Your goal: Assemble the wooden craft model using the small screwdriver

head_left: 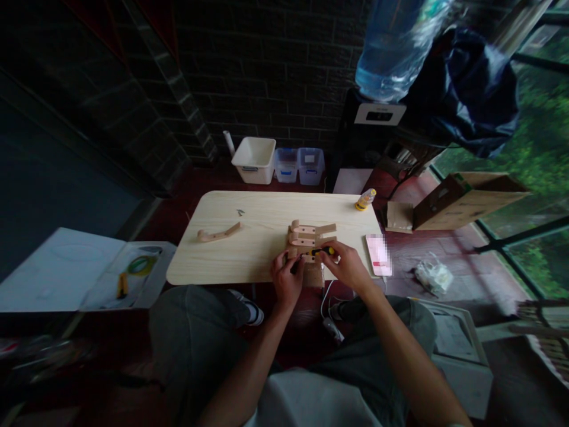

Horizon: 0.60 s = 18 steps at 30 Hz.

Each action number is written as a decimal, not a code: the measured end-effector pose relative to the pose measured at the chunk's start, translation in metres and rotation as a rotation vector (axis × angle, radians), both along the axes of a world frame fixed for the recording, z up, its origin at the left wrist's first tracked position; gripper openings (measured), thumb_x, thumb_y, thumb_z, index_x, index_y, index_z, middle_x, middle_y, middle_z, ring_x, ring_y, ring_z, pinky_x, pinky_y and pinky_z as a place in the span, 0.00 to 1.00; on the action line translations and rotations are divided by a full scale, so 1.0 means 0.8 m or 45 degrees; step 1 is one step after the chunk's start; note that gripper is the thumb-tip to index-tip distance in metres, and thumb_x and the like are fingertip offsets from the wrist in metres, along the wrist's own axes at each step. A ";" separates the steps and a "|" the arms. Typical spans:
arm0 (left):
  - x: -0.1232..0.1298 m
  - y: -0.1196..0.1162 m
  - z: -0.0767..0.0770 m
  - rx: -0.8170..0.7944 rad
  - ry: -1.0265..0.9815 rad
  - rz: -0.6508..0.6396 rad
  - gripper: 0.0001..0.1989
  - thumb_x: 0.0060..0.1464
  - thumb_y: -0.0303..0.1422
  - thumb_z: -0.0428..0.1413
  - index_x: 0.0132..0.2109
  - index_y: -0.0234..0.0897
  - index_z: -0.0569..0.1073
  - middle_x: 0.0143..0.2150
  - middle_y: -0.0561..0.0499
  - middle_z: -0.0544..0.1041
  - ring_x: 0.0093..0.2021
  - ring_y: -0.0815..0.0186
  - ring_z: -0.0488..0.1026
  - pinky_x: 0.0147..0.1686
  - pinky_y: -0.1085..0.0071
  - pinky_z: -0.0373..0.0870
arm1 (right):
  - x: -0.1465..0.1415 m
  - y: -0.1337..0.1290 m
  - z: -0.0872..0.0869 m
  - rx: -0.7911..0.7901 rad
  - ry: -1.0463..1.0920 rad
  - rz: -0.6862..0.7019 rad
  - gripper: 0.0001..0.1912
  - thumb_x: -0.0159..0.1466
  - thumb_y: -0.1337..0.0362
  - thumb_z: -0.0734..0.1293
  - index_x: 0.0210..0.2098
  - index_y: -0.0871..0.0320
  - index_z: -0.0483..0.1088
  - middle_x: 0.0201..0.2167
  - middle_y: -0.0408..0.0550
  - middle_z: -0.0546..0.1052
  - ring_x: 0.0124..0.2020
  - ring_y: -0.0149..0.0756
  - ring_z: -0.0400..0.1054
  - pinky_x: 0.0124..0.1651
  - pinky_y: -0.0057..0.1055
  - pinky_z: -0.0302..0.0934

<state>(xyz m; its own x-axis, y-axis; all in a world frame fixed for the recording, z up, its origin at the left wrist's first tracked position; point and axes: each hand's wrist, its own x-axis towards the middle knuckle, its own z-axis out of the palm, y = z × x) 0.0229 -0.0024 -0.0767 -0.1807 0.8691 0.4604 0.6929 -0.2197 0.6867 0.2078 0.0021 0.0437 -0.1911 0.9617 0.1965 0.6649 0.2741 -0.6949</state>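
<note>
My right hand (349, 265) is closed round the handle of a yellow and black screwdriver (329, 250), whose shaft points left. Fingers of my left hand (288, 277) are closed at the near left end of a wooden hook (311, 258), close to the screwdriver's tip; a small dark thing beside them is too unclear to name. Beyond it, two similar wooden hooks (306, 229) with dark screw spots lie side by side over a brown board (315, 276) at the table's near edge. One loose wooden hook (220, 233) rests on the left of the table.
On the pale table (258, 261) lie small metal pieces (240, 212), a yellow-capped bottle (365, 200) and a pink phone-like slab (377, 255). Plastic bins (254, 160) and a water dispenser (377, 115) stand behind. An open case (146, 267) is at left, a cardboard box (466, 201) right.
</note>
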 end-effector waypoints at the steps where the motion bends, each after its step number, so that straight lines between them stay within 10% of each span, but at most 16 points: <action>1: 0.000 0.000 0.000 -0.001 -0.002 0.001 0.13 0.61 0.43 0.59 0.47 0.43 0.82 0.52 0.43 0.75 0.56 0.54 0.71 0.55 0.56 0.69 | 0.000 0.002 0.002 -0.003 -0.014 0.016 0.11 0.68 0.61 0.65 0.48 0.56 0.74 0.39 0.48 0.80 0.34 0.33 0.72 0.40 0.28 0.65; 18: 0.000 0.001 0.003 0.001 -0.004 -0.002 0.11 0.62 0.41 0.59 0.46 0.45 0.82 0.52 0.43 0.76 0.56 0.54 0.71 0.56 0.55 0.68 | -0.014 0.035 0.039 0.020 -0.258 0.288 0.05 0.66 0.66 0.67 0.41 0.58 0.74 0.33 0.46 0.78 0.31 0.31 0.68 0.37 0.26 0.58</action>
